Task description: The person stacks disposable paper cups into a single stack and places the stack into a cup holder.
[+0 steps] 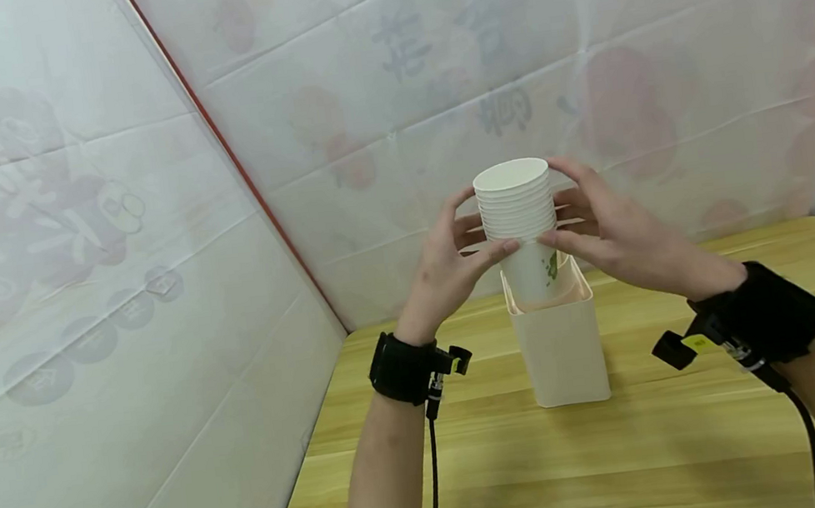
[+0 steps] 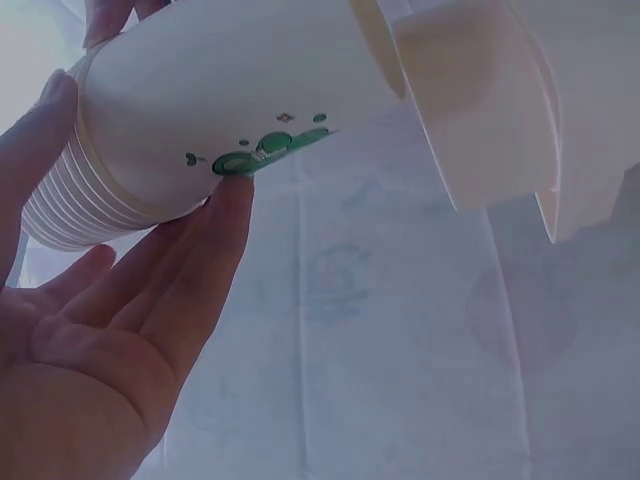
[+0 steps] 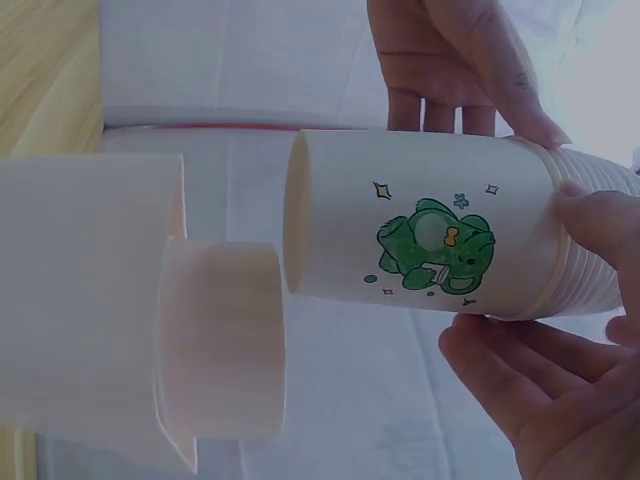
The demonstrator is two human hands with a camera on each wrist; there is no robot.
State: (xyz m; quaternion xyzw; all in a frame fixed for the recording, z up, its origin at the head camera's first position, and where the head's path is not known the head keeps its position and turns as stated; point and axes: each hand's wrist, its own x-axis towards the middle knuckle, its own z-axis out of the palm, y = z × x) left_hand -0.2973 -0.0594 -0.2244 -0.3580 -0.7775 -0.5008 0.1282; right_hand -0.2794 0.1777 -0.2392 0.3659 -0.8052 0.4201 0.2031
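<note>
Both hands hold a stack of white paper cups, its mouth upward, raised over a cream square box. My left hand grips the left side, thumb across the front and fingers round the back. On the other side my right hand grips the cups in the same way. A green cartoon bear is printed on the lowest cup, seen in the right wrist view. Between that cup's base and the box a gap shows there. Out of the box top stands a rounded cream piece; the inside is mostly hidden.
The box stands on a wood-grain table. Printed white sheeting hangs behind the table and on the left, with a red strip along the corner. Black straps with cabled cameras circle both wrists.
</note>
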